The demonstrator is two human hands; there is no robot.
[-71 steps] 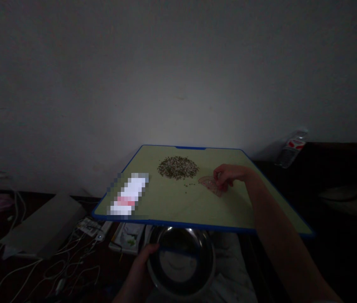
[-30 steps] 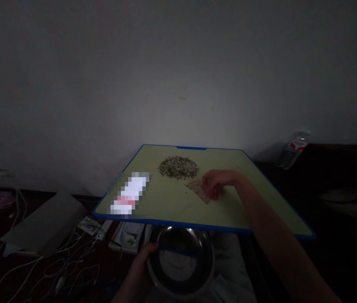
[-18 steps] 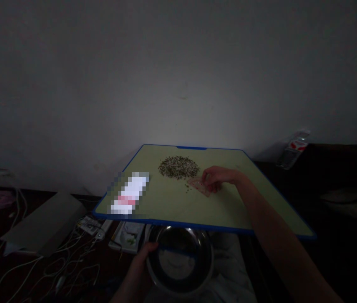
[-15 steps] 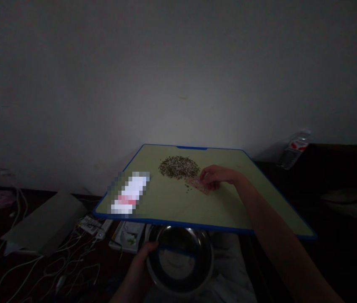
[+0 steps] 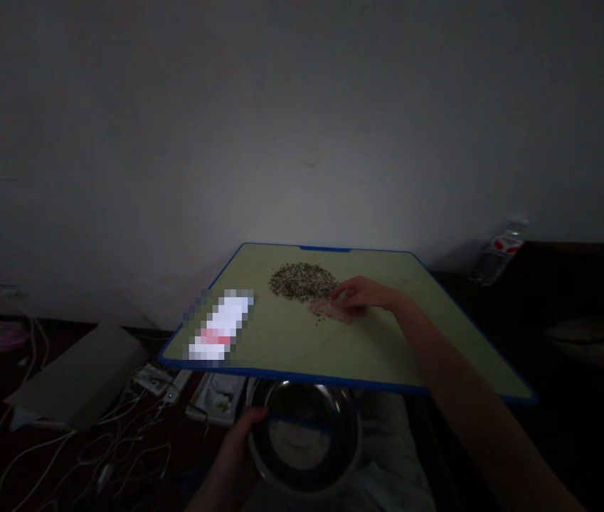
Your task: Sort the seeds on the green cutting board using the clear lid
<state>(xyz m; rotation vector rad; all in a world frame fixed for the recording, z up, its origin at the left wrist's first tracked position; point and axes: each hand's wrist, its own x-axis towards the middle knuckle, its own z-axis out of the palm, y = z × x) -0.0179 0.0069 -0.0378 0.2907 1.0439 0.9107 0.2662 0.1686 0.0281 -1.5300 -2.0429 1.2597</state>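
"Cables [image 5: 120, 419] sprawl at the far left, beside a grey panel [image 5: 77, 377]. What comes next?"

"The surface [image 5: 387, 348], pale with a blue rim. A bright, blurred-out rectangle [image 5: 219, 327] lies on it by the near left corner."

"And the left hand [image 5: 240, 444]?"

"Below the near edge, with its thumb over the left rim of a metal bowl [image 5: 302, 448]. The bowl sits just beside the middle of that edge, with pale cloth [image 5: 390, 462] to its right."

"Where are the grains?"

"In a low, dark, speckled heap [image 5: 302, 282], nearer the far edge than the near one. A few loose grains [image 5: 319, 321] lie on its near side."

"What's the right hand [image 5: 361, 293] got?"

"A clear, pinkish, fan-shaped plate [image 5: 328, 309], perhaps a protractor. The fingers are drawn in narrow on it, from the right."

"So which way does it lie?"

"Leftward and nearer from the fingers, long axis seemingly slanting from the heap towards the near right corner. The heap is just beyond its left end, and the right hand is much the nearer. I can't tell whether the plate is flat or tilted."

"Last on the right?"

"A leaning bottle [image 5: 501, 249], off the surface."
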